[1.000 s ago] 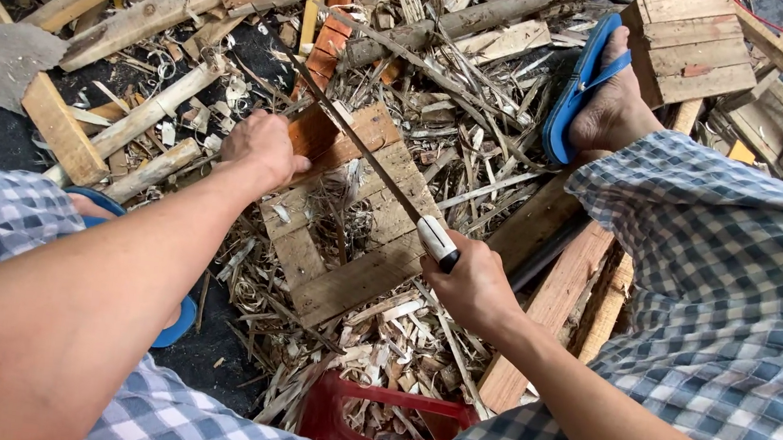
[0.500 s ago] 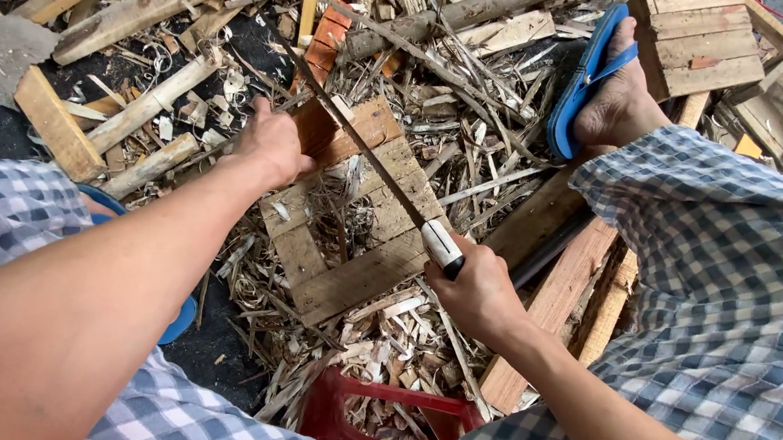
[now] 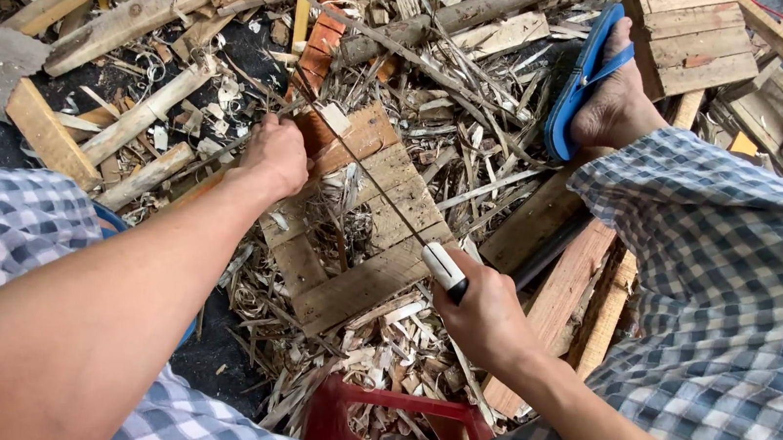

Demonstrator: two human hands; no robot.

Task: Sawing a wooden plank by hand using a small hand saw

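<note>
Risk of thin blade slipping toward left hand clenched on strip, right hand gripping knife handle.

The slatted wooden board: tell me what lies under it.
The slatted wooden board rests on a heap of wood shavings and splinters, which stick out around its edges. Whatever lies directly beneath its middle is covered by the slats and cannot be seen.

A blue rubber sandal is showing at upper right, a red plastic basket is sitting at bottom centre, and a small slatted wooden crate is lying at top right.
</note>
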